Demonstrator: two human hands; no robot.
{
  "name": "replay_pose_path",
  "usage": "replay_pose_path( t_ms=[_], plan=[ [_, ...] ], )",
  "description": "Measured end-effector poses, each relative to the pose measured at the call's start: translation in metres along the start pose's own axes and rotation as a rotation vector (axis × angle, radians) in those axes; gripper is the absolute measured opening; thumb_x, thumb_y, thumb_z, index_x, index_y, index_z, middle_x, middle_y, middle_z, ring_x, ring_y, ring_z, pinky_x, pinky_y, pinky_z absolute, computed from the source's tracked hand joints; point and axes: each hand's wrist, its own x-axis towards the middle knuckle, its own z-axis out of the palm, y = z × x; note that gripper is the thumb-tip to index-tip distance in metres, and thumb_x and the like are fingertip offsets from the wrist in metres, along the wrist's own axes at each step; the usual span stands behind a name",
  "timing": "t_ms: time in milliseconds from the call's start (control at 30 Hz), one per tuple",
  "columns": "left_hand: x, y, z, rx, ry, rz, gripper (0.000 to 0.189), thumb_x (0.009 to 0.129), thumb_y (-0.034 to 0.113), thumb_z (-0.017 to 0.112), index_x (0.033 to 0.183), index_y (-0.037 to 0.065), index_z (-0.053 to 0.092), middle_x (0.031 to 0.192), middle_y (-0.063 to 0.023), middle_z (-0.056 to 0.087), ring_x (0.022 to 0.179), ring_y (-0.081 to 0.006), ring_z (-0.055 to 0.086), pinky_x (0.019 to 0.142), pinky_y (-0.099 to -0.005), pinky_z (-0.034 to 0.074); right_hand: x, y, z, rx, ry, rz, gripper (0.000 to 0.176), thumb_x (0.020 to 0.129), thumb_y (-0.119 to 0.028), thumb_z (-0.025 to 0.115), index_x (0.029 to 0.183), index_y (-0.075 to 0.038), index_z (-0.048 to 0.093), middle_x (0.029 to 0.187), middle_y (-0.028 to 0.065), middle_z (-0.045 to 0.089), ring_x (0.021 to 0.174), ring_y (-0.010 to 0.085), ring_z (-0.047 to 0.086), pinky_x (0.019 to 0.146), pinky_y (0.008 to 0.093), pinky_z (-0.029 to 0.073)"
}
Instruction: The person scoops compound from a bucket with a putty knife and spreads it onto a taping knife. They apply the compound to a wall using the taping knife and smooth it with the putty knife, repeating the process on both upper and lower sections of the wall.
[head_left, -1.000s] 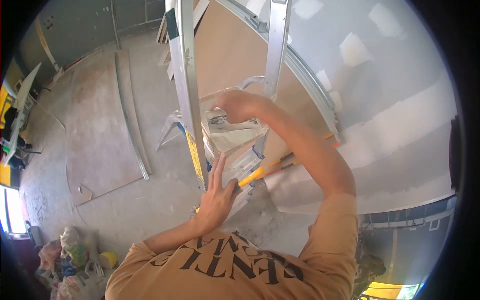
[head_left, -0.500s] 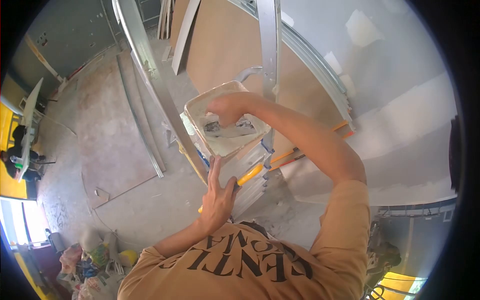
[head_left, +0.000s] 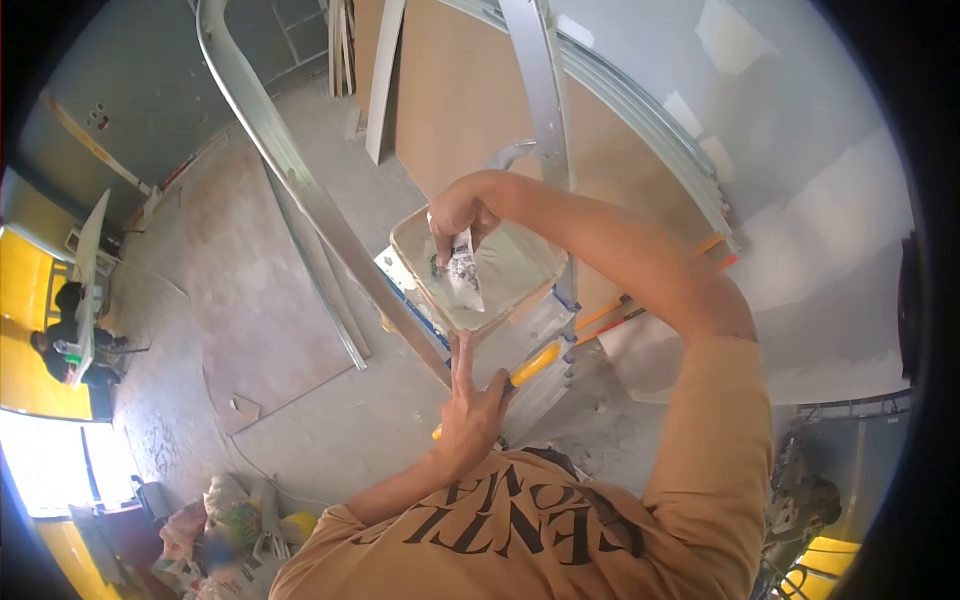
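Note:
A square tub [head_left: 560, 262] of pale, wet paste stands on top of the metal stepladder [head_left: 545, 325]. Over it, my right hand [head_left: 463, 213] is closed around a putty knife [head_left: 464, 275]. The blade points down into the tub and is smeared with white paste; its handle is hidden in my fingers. My left hand [head_left: 472, 412] is just below the near side of the tub, two fingers stretched up to its edge. The thumb and other fingers close around a yellow-ended bar [head_left: 537, 364], which shows on both sides of the hand.
Metal rails [head_left: 290, 170] rise beside the tub. A large brown board [head_left: 450, 100] leans beyond it, and a flat sheet [head_left: 240, 290] lies on the floor. Filled bags [head_left: 235, 520] sit lower left. A person [head_left: 70, 320] is at the far left by a white panel.
My right hand has lifted from deep in the tub, bringing the putty knife blade into sight. My left hand keeps its hold. The whole view has shifted slightly.

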Motion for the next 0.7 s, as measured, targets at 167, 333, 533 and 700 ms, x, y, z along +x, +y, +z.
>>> replay_pose_path(
  t_ms=[167, 333, 533, 700],
  plan=[
    [0.0, 0.001, -0.002, -0.065, -0.003, -0.012, 0.018, 0.088, 0.013, 0.073, 0.102, 0.004, 0.066, 0.157, -0.0354, 0.013, 0.144, -0.0572, 0.023, 0.081, -0.0493, 0.06, -0.013, 0.024, 0.007, 0.236, 0.14, -0.071, 0.013, 0.088, 0.004, 0.066, 0.101, 0.006, 0.065, 0.102, 0.0183, 0.07, 0.093, 0.0284, 0.072, 0.078, 0.0381, 0.063],
    [-0.001, -0.003, -0.01, -0.015, -0.045, 0.029, 0.022, 0.086, 0.016, 0.077, 0.103, 0.005, 0.069, 0.157, -0.0381, 0.01, 0.143, -0.0572, 0.026, 0.085, -0.0461, 0.059, -0.024, 0.059, 0.012, 0.559, 0.23, -0.28, 0.023, 0.091, 0.002, 0.064, 0.112, 0.008, 0.059, 0.109, 0.0178, 0.068, 0.097, 0.0263, 0.072, 0.081, 0.0383, 0.063],
    [-0.004, -0.009, -0.025, -0.146, -0.099, 0.013, 0.022, 0.085, 0.014, 0.077, 0.104, 0.005, 0.069, 0.16, -0.0315, 0.013, 0.145, -0.0508, 0.029, 0.092, -0.046, 0.056, -0.078, 0.075, 0.018, 0.691, 0.288, -0.462, 0.037, 0.088, -0.005, 0.072, 0.119, 0.005, 0.056, 0.112, 0.0115, 0.067, 0.099, 0.0198, 0.071, 0.083, 0.0352, 0.062],
    [-0.023, -0.024, -0.03, -0.159, -0.003, 0.092, 0.029, 0.089, 0.013, 0.072, 0.114, 0.001, 0.063, 0.147, -0.027, 0.04, 0.128, -0.0436, 0.05, 0.094, -0.0442, 0.053, -0.144, 0.106, 0.052, 0.859, 0.348, -0.617, 0.038, 0.087, -0.002, 0.073, 0.121, 0.001, 0.057, 0.113, 0.0077, 0.067, 0.099, 0.0189, 0.071, 0.085, 0.0355, 0.061]
  ],
)
